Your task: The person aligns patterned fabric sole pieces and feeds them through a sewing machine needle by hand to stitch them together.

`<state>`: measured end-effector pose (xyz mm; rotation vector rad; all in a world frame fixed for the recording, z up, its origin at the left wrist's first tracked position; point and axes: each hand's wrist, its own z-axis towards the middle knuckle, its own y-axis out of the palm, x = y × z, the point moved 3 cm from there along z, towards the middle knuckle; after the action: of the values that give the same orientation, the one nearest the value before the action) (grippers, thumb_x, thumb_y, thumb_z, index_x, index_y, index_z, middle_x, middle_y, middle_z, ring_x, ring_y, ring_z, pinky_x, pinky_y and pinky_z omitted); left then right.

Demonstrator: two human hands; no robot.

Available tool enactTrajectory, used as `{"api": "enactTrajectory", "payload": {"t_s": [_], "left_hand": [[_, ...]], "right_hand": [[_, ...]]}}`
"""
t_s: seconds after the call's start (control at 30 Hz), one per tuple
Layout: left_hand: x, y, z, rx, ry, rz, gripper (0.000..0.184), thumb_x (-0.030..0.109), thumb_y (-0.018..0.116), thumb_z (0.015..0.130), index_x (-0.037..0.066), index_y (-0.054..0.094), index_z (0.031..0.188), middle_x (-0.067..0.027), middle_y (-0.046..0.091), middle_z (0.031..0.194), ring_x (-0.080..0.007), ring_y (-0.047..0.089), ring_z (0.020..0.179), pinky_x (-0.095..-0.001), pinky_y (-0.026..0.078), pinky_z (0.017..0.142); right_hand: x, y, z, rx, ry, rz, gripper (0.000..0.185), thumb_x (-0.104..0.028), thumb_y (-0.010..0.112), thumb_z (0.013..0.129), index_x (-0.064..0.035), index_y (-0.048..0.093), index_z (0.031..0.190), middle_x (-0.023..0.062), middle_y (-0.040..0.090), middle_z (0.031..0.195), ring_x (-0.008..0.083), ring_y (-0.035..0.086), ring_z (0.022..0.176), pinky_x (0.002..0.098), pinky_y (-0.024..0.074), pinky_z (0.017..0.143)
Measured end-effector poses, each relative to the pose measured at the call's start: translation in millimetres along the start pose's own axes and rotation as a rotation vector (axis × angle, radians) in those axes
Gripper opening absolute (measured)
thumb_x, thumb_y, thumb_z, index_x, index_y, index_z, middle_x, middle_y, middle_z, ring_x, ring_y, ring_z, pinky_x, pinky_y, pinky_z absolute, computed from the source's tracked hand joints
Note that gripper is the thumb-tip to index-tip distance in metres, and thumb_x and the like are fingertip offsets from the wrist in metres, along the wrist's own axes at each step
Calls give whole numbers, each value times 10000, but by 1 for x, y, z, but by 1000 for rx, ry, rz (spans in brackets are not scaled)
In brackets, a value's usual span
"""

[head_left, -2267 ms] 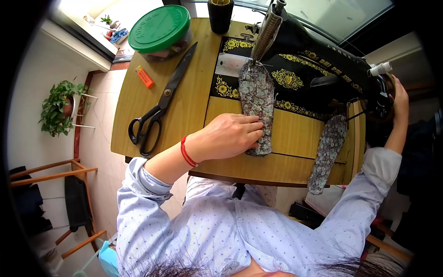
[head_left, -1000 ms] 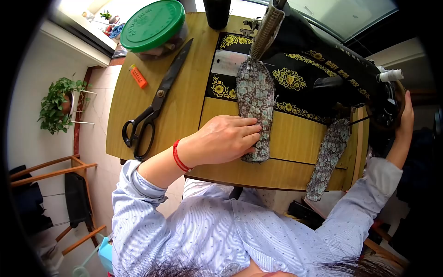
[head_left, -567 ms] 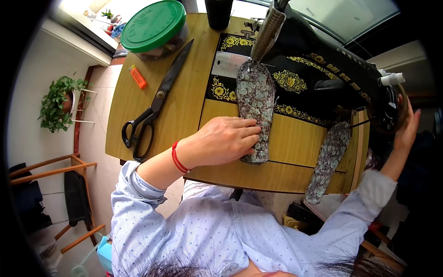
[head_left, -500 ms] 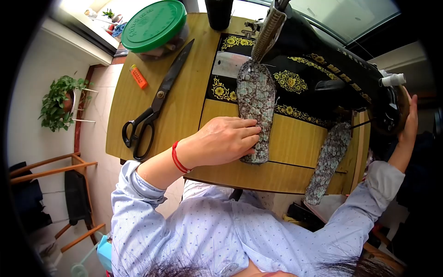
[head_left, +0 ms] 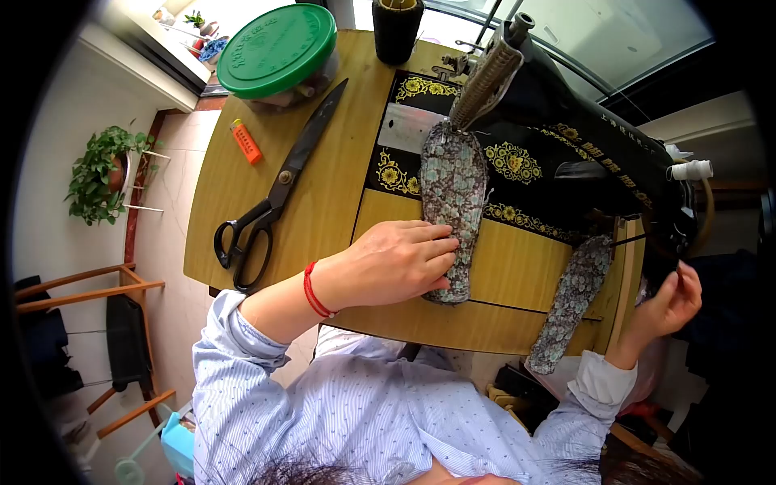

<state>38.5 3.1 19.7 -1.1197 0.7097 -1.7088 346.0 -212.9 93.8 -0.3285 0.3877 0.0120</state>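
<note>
My left hand [head_left: 404, 260] lies flat on the lower part of a floral insole-shaped fabric piece [head_left: 454, 194], with its fingertips on the cloth. The top end of that piece sits under the needle area of a black sewing machine [head_left: 598, 153] with gold patterns. My right hand [head_left: 677, 301] is off the handwheel [head_left: 708, 212], just below it, with thumb and fingers bent and apart and nothing seen between them. A second floral piece [head_left: 572, 303] rests near the table's right edge, its lower end hanging over the front.
Large black scissors [head_left: 284, 178] and an orange lighter [head_left: 246, 142] lie on the left of the wooden table [head_left: 323, 210]. Behind them is a green-lidded tub [head_left: 277, 50]. A dark thread cone [head_left: 397, 32] stands at the back. White spools [head_left: 691, 170] sit on the machine.
My right hand has come off the handwheel and moved down and toward me. My left hand stays on the fabric. The view has shifted slightly, so the table appears lower.
</note>
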Motion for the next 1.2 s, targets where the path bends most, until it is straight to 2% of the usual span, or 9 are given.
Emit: {"api": "enactTrajectory", "payload": {"t_s": [0.13, 0.2, 0.3, 0.33, 0.47, 0.53, 0.63, 0.8, 1.2], "left_hand": [[1, 0, -1, 5, 1, 4, 304, 283, 701, 814, 21, 650, 959, -107, 673, 1121, -277, 632, 1084, -369, 527, 892], [1, 0, -1, -2, -1, 11, 306, 284, 701, 814, 21, 650, 961, -108, 672, 1123, -276, 631, 1087, -369, 525, 897], [1, 1, -1, -14, -3, 16, 307, 284, 701, 815, 21, 650, 964, -109, 672, 1125, -276, 629, 1092, -369, 521, 908], [1, 1, -1, -23, -6, 20, 306, 283, 700, 815, 21, 650, 965, -109, 672, 1126, -275, 628, 1095, -369, 519, 913], [0, 1, 0, -6, -5, 16, 305, 282, 699, 817, 21, 651, 967, -108, 673, 1125, -276, 628, 1096, -370, 519, 916], [-1, 1, -1, 1, -21, 7, 309, 286, 698, 817, 20, 651, 966, -108, 673, 1124, -277, 628, 1096, -372, 518, 917], [-1, 0, 0, 4, -17, 8, 313, 293, 695, 820, 19, 652, 964, -106, 674, 1124, -279, 626, 1099, -376, 517, 920], [-2, 0, 0, -3, -29, 9, 325, 304, 694, 821, 13, 652, 959, -107, 675, 1122, -287, 622, 1107, -386, 513, 925], [-4, -2, -1, -13, -31, 20, 344, 284, 721, 786, 8, 649, 978, -116, 656, 1154, -294, 609, 1126, -388, 506, 939]], "right_hand": [[-16, 12, 69, -63, -365, -498, 330, 8, 543, 930, 32, 527, 1258, 162, 590, 1223, 251, 544, 1167, 341, 403, 1023], [46, 0, 114, -111, 35, -253, 412, -248, 451, 1024, 14, 523, 1332, 99, 546, 1364, 212, 527, 1201, 328, 387, 1035], [171, -10, 121, -584, 713, 36, 479, -326, 405, 1039, 31, 514, 1339, 94, 580, 1301, 173, 559, 1146, 283, 404, 1003], [146, -5, 101, -323, 850, 235, 499, -348, 410, 1035, 37, 516, 1334, 95, 604, 1242, 172, 564, 1127, 283, 417, 984], [129, -39, -9, -113, 581, -44, 441, -283, 465, 1020, 68, 543, 1276, 137, 612, 1205, 212, 583, 1065, 310, 441, 950], [84, -26, -46, -455, 525, -326, 333, -130, 479, 1002, 36, 514, 1289, 141, 614, 1199, 228, 572, 1105, 330, 431, 984], [81, -50, -50, 26, 706, -62, 230, -80, 488, 990, 15, 552, 1189, 128, 628, 1149, 196, 577, 1095, 303, 436, 973], [6, -18, -26, 25, 478, 22, 152, -38, 508, 973, 18, 578, 1096, 100, 650, 1060, 174, 612, 1003, 275, 464, 908], [-97, 123, 2, -1181, -85, 124, 335, -123, 632, 860, 4, 630, 1169, 112, 586, 1303, 346, 467, 1270, 423, 363, 1066]]}}
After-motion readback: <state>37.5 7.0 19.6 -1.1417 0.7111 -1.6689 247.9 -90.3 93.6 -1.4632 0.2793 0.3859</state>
